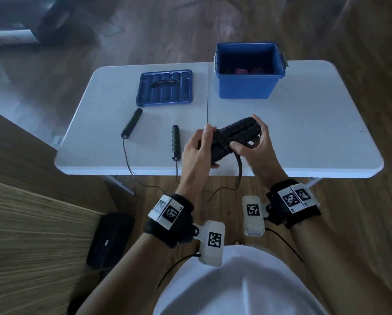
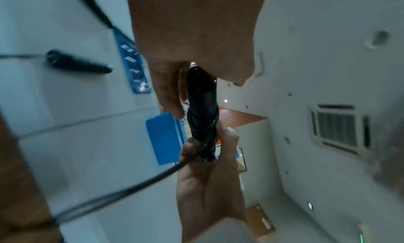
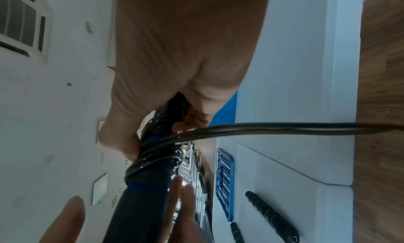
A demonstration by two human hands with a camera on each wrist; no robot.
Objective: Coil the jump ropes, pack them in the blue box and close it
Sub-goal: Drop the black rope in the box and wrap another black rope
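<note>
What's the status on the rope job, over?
Left hand and right hand grip paired handles, cord half wound. Second jump rope uncoiled on table. Blue box open, lid aside.

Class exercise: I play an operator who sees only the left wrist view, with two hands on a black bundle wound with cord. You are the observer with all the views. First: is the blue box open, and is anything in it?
Observer: Open, at the far right of the table. Something purplish lies at the bottom of the blue box, too dim to identify.
Operator: Where do the cords of the two handles on the table run?
Observer: From the black handle and the green-banded handle, off the near edge.
Operator: Is the held rope fully wound?
Observer: No. From the paired handles a loose cord hangs below the table edge.
</note>
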